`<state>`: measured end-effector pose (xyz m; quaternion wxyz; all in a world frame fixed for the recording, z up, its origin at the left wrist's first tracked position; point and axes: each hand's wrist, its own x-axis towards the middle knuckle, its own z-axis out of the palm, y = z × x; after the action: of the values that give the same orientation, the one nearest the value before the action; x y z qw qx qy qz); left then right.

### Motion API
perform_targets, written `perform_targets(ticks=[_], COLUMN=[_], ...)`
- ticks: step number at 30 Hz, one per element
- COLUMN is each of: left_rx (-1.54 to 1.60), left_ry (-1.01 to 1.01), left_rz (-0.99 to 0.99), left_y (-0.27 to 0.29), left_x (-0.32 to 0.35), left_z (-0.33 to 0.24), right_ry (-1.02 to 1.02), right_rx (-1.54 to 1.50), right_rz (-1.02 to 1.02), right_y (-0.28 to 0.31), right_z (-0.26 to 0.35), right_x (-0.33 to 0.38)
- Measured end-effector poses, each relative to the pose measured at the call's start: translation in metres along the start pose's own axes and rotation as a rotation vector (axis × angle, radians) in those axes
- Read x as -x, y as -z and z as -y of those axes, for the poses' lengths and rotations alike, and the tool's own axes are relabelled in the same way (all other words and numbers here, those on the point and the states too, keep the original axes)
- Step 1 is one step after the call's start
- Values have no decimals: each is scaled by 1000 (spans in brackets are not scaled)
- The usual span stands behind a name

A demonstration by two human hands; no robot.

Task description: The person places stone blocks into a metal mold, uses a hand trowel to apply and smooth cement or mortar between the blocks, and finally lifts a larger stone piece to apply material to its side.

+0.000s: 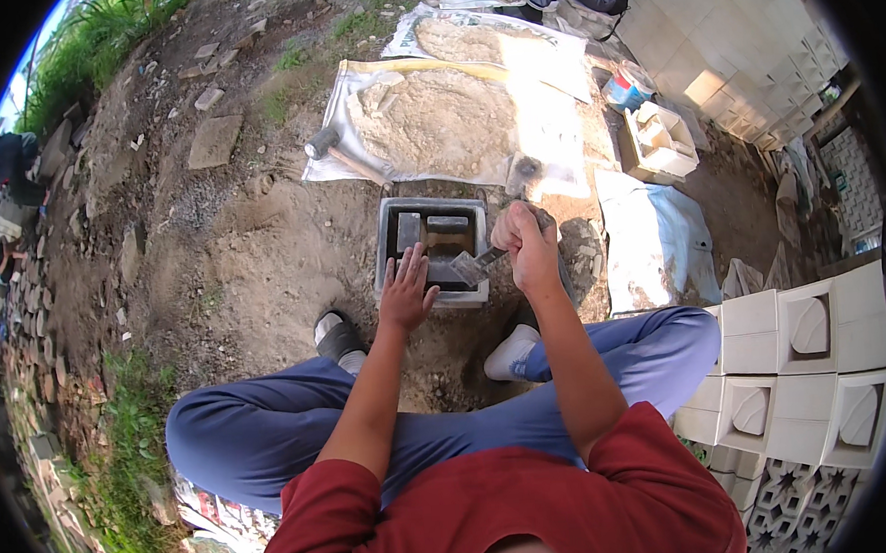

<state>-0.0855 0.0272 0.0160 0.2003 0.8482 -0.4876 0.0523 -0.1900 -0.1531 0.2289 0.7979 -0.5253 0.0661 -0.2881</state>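
A grey rectangular mould [382, 242] sits on the dirt between my feet, with dark block-shaped cores inside it. My left hand [405, 293] lies over its near left part, fingers stretched out and holding nothing. In my right fist [525, 240], above the mould's right rim, is a small trowel [469, 269] with a dark shank. Its flat greyish blade points left, over the mould's inside. Whether the blade touches a core I cannot tell. A mallet [324, 143] with a wooden handle rests beyond the mould, on the edge of a white sheet.
Sandy powder [435, 122] is heaped on the white sheet [333, 162], with another heap behind. To the right are a pale cast block [662, 135], a bucket [628, 89] and a pale sack [655, 235]. White blocks [750, 336] are stacked near my right knee. Other people are farther off.
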Motion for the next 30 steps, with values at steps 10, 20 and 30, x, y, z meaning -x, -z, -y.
perform_targets(ticks=[10, 20, 30], left_rx=[259, 1789, 1772], left_ry=[144, 684, 1061], left_rz=[-148, 119, -145], left_y=[8, 35, 24], left_x=[-19, -87, -82], left_z=[-18, -85, -25], right_ry=[258, 473, -94], right_rx=[-35, -265, 69], right_rz=[-249, -309, -526], right_y=[13, 52, 90], right_z=[35, 55, 36], right_x=[3, 3, -5])
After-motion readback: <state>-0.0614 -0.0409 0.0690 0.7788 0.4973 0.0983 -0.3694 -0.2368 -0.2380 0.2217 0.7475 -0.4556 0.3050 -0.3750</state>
